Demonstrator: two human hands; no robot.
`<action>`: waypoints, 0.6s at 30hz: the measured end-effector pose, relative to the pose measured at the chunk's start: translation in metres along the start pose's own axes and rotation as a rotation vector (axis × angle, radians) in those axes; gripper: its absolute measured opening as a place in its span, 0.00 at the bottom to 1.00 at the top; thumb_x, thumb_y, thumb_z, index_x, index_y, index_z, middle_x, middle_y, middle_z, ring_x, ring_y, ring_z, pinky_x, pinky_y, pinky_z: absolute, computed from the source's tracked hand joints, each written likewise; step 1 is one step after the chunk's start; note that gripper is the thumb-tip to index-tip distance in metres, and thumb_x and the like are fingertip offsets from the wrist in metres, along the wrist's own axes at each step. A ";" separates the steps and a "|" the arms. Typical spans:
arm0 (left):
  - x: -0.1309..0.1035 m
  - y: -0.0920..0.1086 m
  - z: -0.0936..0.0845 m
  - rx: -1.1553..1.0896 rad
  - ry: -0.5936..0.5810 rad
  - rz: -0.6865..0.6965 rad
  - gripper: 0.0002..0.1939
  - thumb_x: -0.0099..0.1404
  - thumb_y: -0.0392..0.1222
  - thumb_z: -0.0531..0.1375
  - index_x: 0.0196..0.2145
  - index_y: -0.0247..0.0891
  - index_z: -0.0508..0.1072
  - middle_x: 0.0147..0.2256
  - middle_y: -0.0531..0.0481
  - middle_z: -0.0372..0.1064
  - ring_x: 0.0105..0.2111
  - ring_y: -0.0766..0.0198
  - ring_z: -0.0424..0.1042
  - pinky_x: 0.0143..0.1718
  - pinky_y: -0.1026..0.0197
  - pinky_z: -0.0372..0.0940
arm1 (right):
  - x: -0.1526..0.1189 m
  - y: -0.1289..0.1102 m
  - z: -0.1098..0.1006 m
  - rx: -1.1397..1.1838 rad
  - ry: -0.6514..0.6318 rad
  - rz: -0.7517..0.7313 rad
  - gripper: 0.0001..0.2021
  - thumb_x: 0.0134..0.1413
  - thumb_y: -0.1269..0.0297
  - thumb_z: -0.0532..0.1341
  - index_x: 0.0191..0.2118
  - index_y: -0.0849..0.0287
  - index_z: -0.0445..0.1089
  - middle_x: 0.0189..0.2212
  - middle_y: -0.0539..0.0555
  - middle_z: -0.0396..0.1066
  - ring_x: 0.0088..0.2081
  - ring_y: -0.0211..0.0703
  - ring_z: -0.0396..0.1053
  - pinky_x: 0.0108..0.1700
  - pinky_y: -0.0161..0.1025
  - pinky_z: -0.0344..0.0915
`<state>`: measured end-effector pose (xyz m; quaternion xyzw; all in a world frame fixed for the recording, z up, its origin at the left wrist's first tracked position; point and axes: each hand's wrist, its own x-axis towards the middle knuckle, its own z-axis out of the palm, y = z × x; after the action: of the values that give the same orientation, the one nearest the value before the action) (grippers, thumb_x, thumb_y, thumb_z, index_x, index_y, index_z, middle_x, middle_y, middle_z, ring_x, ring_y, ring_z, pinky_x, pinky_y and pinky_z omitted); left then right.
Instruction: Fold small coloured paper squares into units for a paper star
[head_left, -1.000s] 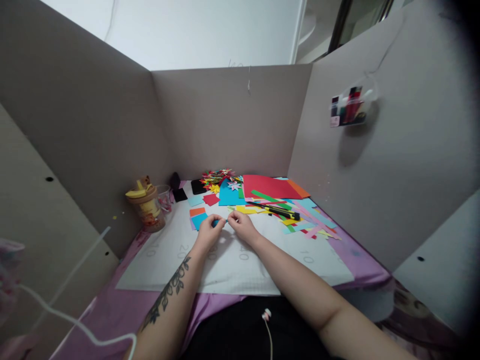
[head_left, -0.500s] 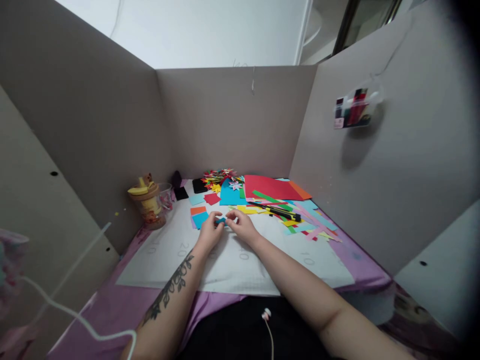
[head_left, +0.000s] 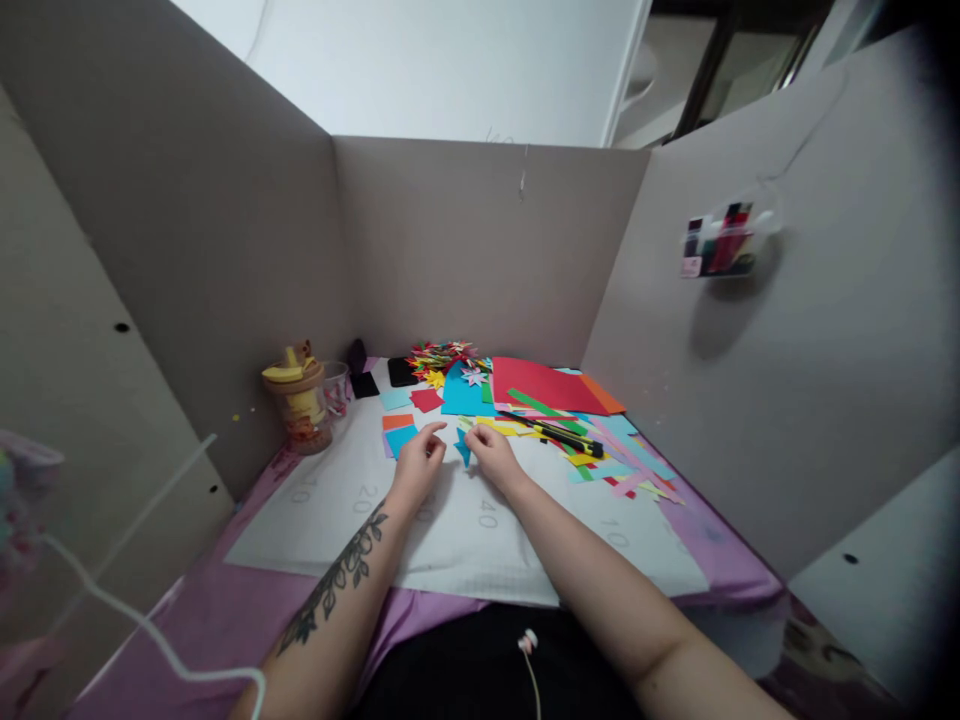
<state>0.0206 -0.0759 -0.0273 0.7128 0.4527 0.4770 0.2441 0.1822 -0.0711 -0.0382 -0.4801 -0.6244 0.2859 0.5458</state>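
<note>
Pinched in the fingertips of my right hand (head_left: 491, 452) is a small blue folded paper piece (head_left: 463, 448) with pointed ends. My left hand (head_left: 421, 455) is just to its left, apart from the paper, with thumb and forefinger spread and nothing seen between them. Small paper squares, a blue one (head_left: 401, 440) and an orange one (head_left: 397, 422), lie beside my left hand. Farther back are red squares (head_left: 427, 400) and a pile of folded paper stars (head_left: 442, 355) in many colours.
Right of my hands, a yellow-and-black cutter knife (head_left: 570, 438) rests among coloured paper strips (head_left: 637, 462). Behind it are red sheets (head_left: 544, 385). A lidded cup (head_left: 298, 405) and a clear cup (head_left: 336, 388) stand at left. Grey panels (head_left: 480, 240) enclose the table.
My hands have moved apart. The blue paper, between both hands before, is now in my right hand alone and shows its pointed shape. The view has shifted slightly.
</note>
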 end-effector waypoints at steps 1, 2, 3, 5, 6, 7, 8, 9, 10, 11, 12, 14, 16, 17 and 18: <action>0.000 0.000 -0.002 -0.003 0.052 -0.025 0.18 0.58 0.36 0.52 0.46 0.38 0.68 0.27 0.53 0.68 0.28 0.66 0.66 0.33 0.64 0.61 | 0.002 0.002 -0.002 0.018 0.048 0.009 0.12 0.49 0.58 0.57 0.21 0.59 0.61 0.19 0.46 0.58 0.24 0.36 0.57 0.28 0.33 0.55; 0.001 0.000 -0.003 -0.006 0.101 -0.049 0.18 0.58 0.37 0.52 0.47 0.37 0.68 0.27 0.52 0.67 0.28 0.66 0.66 0.32 0.64 0.60 | 0.005 0.004 -0.003 0.020 0.107 0.031 0.13 0.48 0.57 0.56 0.20 0.58 0.60 0.18 0.46 0.57 0.24 0.36 0.56 0.27 0.34 0.55; 0.001 0.000 -0.005 -0.008 0.142 -0.069 0.18 0.58 0.37 0.52 0.47 0.37 0.68 0.28 0.52 0.67 0.28 0.66 0.66 0.32 0.64 0.60 | 0.010 0.005 -0.003 0.006 0.140 0.046 0.13 0.48 0.56 0.56 0.20 0.58 0.60 0.18 0.47 0.58 0.24 0.37 0.57 0.27 0.34 0.56; 0.001 0.000 -0.007 -0.009 0.194 -0.091 0.19 0.59 0.38 0.52 0.48 0.37 0.68 0.28 0.51 0.68 0.28 0.65 0.67 0.32 0.64 0.60 | 0.021 0.007 0.000 -0.092 0.209 0.025 0.13 0.49 0.56 0.55 0.21 0.58 0.63 0.21 0.49 0.61 0.27 0.40 0.61 0.31 0.37 0.59; 0.001 0.001 -0.008 -0.007 0.207 -0.094 0.19 0.59 0.38 0.52 0.48 0.36 0.68 0.29 0.51 0.68 0.29 0.65 0.67 0.32 0.64 0.61 | 0.028 0.008 0.004 -0.177 0.221 -0.014 0.12 0.48 0.57 0.56 0.21 0.58 0.64 0.24 0.51 0.64 0.32 0.43 0.63 0.36 0.40 0.61; 0.001 0.001 -0.009 -0.004 0.218 -0.095 0.19 0.59 0.38 0.52 0.48 0.36 0.68 0.29 0.50 0.69 0.29 0.65 0.67 0.33 0.64 0.61 | 0.035 0.008 0.009 -0.279 0.227 -0.049 0.11 0.47 0.59 0.56 0.20 0.59 0.66 0.29 0.54 0.67 0.38 0.46 0.63 0.43 0.42 0.60; 0.001 0.000 -0.009 -0.002 0.228 -0.097 0.19 0.59 0.38 0.52 0.48 0.36 0.68 0.29 0.50 0.69 0.29 0.65 0.67 0.33 0.63 0.61 | 0.042 0.009 0.015 -0.377 0.232 -0.052 0.11 0.47 0.60 0.57 0.20 0.59 0.67 0.35 0.57 0.68 0.44 0.49 0.62 0.48 0.45 0.57; 0.001 -0.001 -0.010 0.000 0.240 -0.100 0.18 0.59 0.39 0.52 0.47 0.36 0.68 0.30 0.50 0.69 0.30 0.64 0.68 0.33 0.63 0.61 | 0.048 0.010 0.021 -0.460 0.219 -0.018 0.10 0.46 0.62 0.57 0.20 0.59 0.69 0.40 0.59 0.67 0.49 0.52 0.59 0.51 0.48 0.55; 0.001 -0.003 -0.011 0.002 0.253 -0.102 0.18 0.59 0.39 0.52 0.47 0.36 0.68 0.31 0.49 0.70 0.31 0.64 0.68 0.34 0.63 0.62 | 0.053 0.013 0.026 -0.526 0.202 0.034 0.09 0.45 0.63 0.57 0.20 0.59 0.70 0.43 0.60 0.67 0.52 0.54 0.56 0.52 0.49 0.53; 0.001 -0.006 -0.013 0.004 0.265 -0.107 0.18 0.59 0.39 0.52 0.47 0.37 0.69 0.31 0.49 0.70 0.31 0.64 0.69 0.34 0.63 0.62 | 0.056 0.016 0.032 -0.577 0.195 0.085 0.09 0.46 0.63 0.57 0.21 0.59 0.71 0.47 0.61 0.65 0.54 0.57 0.53 0.52 0.51 0.53; 0.002 -0.010 -0.015 0.008 0.277 -0.114 0.17 0.58 0.39 0.52 0.46 0.37 0.69 0.32 0.49 0.70 0.32 0.63 0.69 0.34 0.63 0.62 | 0.059 0.020 0.036 -0.618 0.193 0.125 0.09 0.46 0.64 0.57 0.22 0.59 0.72 0.50 0.60 0.63 0.56 0.59 0.49 0.52 0.54 0.52; 0.006 -0.019 -0.021 0.027 0.279 -0.140 0.17 0.58 0.39 0.53 0.44 0.36 0.70 0.32 0.48 0.71 0.32 0.62 0.70 0.34 0.63 0.63 | 0.060 0.028 0.042 -0.696 0.207 0.139 0.09 0.47 0.66 0.56 0.23 0.59 0.72 0.53 0.59 0.61 0.58 0.61 0.45 0.52 0.56 0.50; 0.012 -0.029 -0.029 0.070 0.224 -0.179 0.15 0.57 0.38 0.53 0.42 0.35 0.71 0.30 0.48 0.71 0.30 0.62 0.70 0.32 0.62 0.64 | 0.059 0.034 0.044 -0.762 0.200 0.111 0.08 0.47 0.68 0.57 0.24 0.59 0.72 0.53 0.60 0.61 0.59 0.61 0.43 0.53 0.56 0.49; 0.016 -0.033 -0.033 0.107 0.162 -0.193 0.15 0.57 0.36 0.53 0.41 0.35 0.72 0.29 0.48 0.71 0.29 0.61 0.70 0.32 0.62 0.64 | 0.058 0.036 0.044 -0.790 0.190 0.094 0.07 0.47 0.68 0.57 0.25 0.59 0.72 0.54 0.60 0.60 0.60 0.60 0.43 0.54 0.55 0.48; 0.019 -0.036 -0.037 0.160 0.098 -0.193 0.14 0.55 0.34 0.53 0.38 0.35 0.73 0.30 0.47 0.72 0.30 0.61 0.71 0.33 0.61 0.64 | 0.058 0.037 0.044 -0.813 0.182 0.081 0.05 0.46 0.68 0.58 0.26 0.59 0.72 0.54 0.60 0.59 0.60 0.60 0.42 0.54 0.55 0.47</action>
<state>-0.0250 -0.0451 -0.0308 0.6591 0.5670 0.4479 0.2086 0.1538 0.0031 -0.0582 -0.7038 -0.6163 -0.0063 0.3532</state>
